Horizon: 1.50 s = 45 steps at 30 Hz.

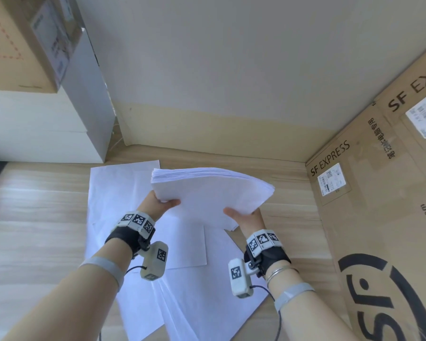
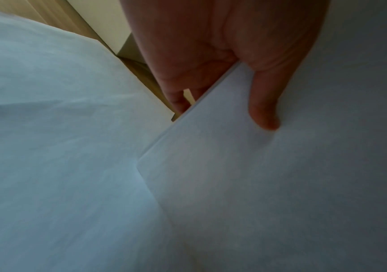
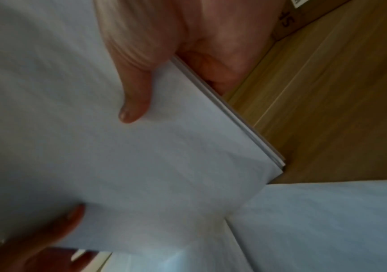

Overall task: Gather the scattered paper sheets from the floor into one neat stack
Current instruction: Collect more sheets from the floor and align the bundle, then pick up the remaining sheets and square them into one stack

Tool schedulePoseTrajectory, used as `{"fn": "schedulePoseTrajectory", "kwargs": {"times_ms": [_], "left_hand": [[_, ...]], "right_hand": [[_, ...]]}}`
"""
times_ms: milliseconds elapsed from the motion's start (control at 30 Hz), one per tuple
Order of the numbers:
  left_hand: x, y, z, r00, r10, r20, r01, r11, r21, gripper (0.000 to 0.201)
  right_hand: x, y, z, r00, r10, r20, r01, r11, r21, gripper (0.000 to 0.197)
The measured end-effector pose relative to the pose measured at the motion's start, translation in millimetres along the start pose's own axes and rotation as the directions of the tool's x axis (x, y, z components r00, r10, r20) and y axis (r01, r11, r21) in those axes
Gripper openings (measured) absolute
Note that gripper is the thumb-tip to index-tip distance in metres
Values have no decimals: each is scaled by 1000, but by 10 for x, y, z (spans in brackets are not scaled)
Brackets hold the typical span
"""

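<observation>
Wood floor [image 1: 35, 205], corner by wall [image 1: 231, 70]; large sheets [image 1: 113, 193] lie spread and overlapping on floor at centre, under the hands. White cabinet [image 1: 35, 124] far left, cardboard box [image 1: 17, 40] on top of it, label unreadable. Right side: tall boxes [image 1: 369, 193] close against the work spot, printed "SF EXPRESS", white shipping labels, Chinese characters too small to read. Box contents not visible. Stack [image 1: 207, 193] of white paper held up off floor, centre; left hand [image 1: 158, 203] pinches its near-left corner, thumb on top; right hand [image 1: 246, 217] pinches near-right edge likewise
</observation>
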State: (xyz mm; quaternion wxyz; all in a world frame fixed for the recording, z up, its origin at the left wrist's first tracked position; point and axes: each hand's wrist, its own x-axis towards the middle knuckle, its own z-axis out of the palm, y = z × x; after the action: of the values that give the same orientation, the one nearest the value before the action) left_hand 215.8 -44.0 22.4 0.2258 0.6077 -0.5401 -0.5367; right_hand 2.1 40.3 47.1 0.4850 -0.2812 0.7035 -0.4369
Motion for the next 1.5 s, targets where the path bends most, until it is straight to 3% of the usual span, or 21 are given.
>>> {"fn": "schedulePoseTrajectory", "kwargs": {"times_ms": [133,200,300,400,500,567,600,700,833,900,1033,1100,1200,1267,1400,1500], "left_hand": [[13,-68,72,999,-15,-31,14,998,-55,34],[13,-134,116,997,-53,-47,53,999,-10,37],[90,-207,164,994,-90,-67,93,995,42,38],[181,-158,155,993,-100,-66,111,973,202,36],[217,-262,55,989,-142,-50,149,886,439,44],[202,-457,-35,956,-261,-133,287,746,601,50],[171,-555,-74,916,-343,-210,396,685,612,53],[71,-714,-43,805,-487,-339,592,625,509,69],[74,-754,43,788,-527,-319,615,647,451,93],[94,-791,47,810,-506,-297,587,692,420,105],[25,-762,26,860,-425,-283,503,799,329,108],[-19,-736,39,842,-475,-255,532,808,254,99],[-168,-764,171,813,-536,-226,581,764,281,32],[-311,-778,335,802,-537,-262,597,734,322,10],[-561,-706,615,707,-632,-316,701,684,202,20],[-635,-767,729,722,-609,-327,679,715,167,23]], "right_hand": [[91,167,4,999,39,-22,-39,999,-4,27],[107,289,44,993,113,-35,-114,992,-46,14],[178,415,99,984,164,-73,-171,981,-96,26],[279,421,87,986,134,-96,-149,975,-162,16],[357,461,-28,977,155,-149,-188,951,-244,23],[371,503,-126,969,174,-177,-219,937,-273,25],[370,537,-167,963,189,-191,-238,930,-279,34],[400,716,-297,955,215,-202,-265,925,-272,48],[396,837,-356,945,229,-231,-287,922,-260,27],[364,826,-366,948,213,-235,-271,929,-251,24],[323,814,-446,950,207,-235,-266,929,-258,26],[322,827,-514,949,199,-243,-259,933,-249,28],[327,869,-590,944,202,-261,-264,937,-229,38],[306,859,-606,942,206,-266,-266,939,-218,35],[265,863,-613,945,190,-267,-249,946,-209,32],[219,879,-611,946,178,-269,-240,945,-220,30]]}}
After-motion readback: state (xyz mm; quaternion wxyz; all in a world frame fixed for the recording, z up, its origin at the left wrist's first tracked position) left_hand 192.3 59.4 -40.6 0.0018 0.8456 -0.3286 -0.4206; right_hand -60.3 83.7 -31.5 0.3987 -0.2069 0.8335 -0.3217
